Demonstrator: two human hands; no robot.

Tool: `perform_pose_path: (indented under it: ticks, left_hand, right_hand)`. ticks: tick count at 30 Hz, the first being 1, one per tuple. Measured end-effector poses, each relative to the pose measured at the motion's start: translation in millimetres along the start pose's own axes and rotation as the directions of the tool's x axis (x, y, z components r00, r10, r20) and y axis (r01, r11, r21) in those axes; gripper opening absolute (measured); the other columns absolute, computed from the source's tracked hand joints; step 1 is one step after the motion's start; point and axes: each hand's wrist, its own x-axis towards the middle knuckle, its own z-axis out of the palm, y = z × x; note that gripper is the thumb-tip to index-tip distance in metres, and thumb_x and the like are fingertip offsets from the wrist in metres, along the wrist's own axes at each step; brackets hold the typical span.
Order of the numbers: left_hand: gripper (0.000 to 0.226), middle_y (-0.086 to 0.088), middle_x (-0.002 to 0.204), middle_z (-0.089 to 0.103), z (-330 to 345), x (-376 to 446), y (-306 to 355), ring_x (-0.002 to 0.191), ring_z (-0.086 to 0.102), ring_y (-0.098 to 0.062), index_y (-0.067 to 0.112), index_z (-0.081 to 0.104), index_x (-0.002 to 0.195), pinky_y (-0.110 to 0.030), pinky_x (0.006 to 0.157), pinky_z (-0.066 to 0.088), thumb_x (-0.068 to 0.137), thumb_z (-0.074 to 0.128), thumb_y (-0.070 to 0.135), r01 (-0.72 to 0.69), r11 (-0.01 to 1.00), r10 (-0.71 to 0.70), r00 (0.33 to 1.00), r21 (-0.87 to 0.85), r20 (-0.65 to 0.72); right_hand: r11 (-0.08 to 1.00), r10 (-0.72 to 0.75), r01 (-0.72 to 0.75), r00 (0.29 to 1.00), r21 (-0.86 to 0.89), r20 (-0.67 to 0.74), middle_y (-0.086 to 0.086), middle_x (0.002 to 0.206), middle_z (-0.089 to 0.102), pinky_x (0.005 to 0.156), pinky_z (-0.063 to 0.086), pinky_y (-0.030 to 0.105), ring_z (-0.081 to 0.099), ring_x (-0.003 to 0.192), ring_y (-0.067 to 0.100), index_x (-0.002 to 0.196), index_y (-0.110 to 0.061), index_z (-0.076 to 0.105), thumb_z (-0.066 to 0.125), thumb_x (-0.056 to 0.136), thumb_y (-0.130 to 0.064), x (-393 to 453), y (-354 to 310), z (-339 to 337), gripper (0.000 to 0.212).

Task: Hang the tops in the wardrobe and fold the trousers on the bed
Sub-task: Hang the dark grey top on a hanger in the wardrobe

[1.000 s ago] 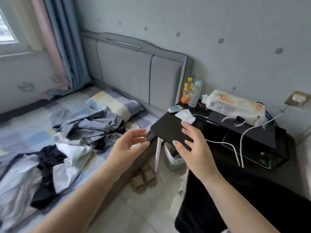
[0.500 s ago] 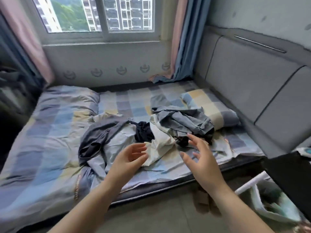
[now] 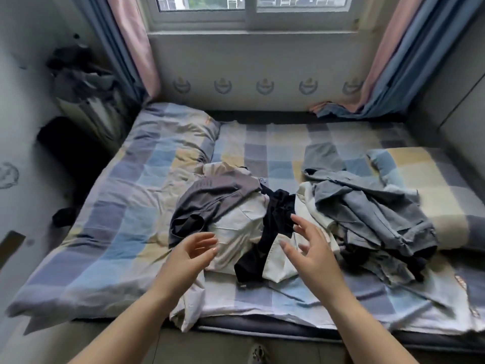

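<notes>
Your left hand point(image 3: 195, 249) hovers palm-in with fingers loosely spread, gripping nothing, just above the near edge of the clothes pile point(image 3: 252, 224) on the bed point(image 3: 112, 224). It is likely placed there to pick a first garment. At the pile's left lies a dark grey garment point(image 3: 210, 200) over a cream garment point(image 3: 236, 232); a black item point(image 3: 275, 224) crosses the middle. Your right hand point(image 3: 312, 254) hangs opposite, fingers also spread and empty, framing the pile's centre. Right of the pile sits a crumpled blue-grey heap point(image 3: 367, 208). You cannot tell tops from trousers in this tangle, and no wardrobe is in view; the dark shapes far left of the pile are blurred.
</notes>
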Motion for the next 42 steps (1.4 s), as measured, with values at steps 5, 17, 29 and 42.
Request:
perform_pose_path:
  ticks: [5, 17, 29, 42]
  left_hand:
    - [0.027, 0.008, 0.104, 0.072, -16.0, 61.3, -2.6, 0.096, 0.067, -0.003, 0.025, 0.065, 0.109, -0.023, 0.078, 0.052, 0.087, 0.066, 0.008, 0.079, 0.997, -0.081, 0.991, -0.017, -0.104]
    - [0.02, 0.001, 0.101, 0.068, -87.2, 151.0, -91.3, 0.091, 0.063, -0.008, 0.018, 0.064, 0.103, -0.017, 0.067, 0.055, 0.089, 0.063, 0.003, 0.292, 0.945, -0.323, 0.909, -0.15, -0.263]
    - [0.019, 0.0, 0.105, 0.065, -147.3, 280.8, -251.3, 0.095, 0.063, -0.013, 0.027, 0.063, 0.1, -0.032, 0.081, 0.05, 0.093, 0.059, 0.01, 0.431, 0.822, -0.552, 0.764, -0.371, -0.335]
    - [0.052, -0.001, 0.124, 0.053, -145.6, 399.5, -358.7, 0.112, 0.057, -0.028, 0.026, 0.037, 0.141, -0.037, 0.076, 0.055, 0.094, 0.06, 0.018, 0.593, 0.606, -0.788, 0.536, -0.53, -0.303]
  right_hand:
    - [0.999, 0.026, -0.022, 0.992, -0.04, 0.12, -0.02, 0.123, 0.043, 0.095, 0.039, 0.02, 0.044, 0.116, -0.005, 0.125, -0.042, 0.043, 0.067, 0.087, -0.028, 85.5, 17.6, 20.1, 0.047]
    - [0.969, 0.103, 0.004, 0.904, -0.249, 0.416, -0.006, 0.13, 0.046, 0.096, 0.04, 0.025, 0.046, 0.115, 0.005, 0.133, -0.024, 0.048, 0.066, 0.087, -0.028, 191.6, 84.2, 153.4, 0.049]
    - [0.787, 0.254, 0.179, 0.778, -0.59, 0.575, 0.003, 0.157, 0.018, 0.11, 0.027, 0.029, 0.027, 0.141, 0.017, 0.148, -0.018, 0.029, 0.06, 0.09, -0.035, 306.0, 200.5, 331.4, 0.068]
    - [0.497, 0.297, 0.32, 0.81, -0.807, 0.505, 0.015, 0.136, 0.03, 0.069, 0.041, 0.035, 0.06, 0.092, 0.037, 0.145, -0.024, 0.029, 0.055, 0.092, -0.033, 366.3, 301.5, 414.4, 0.06]
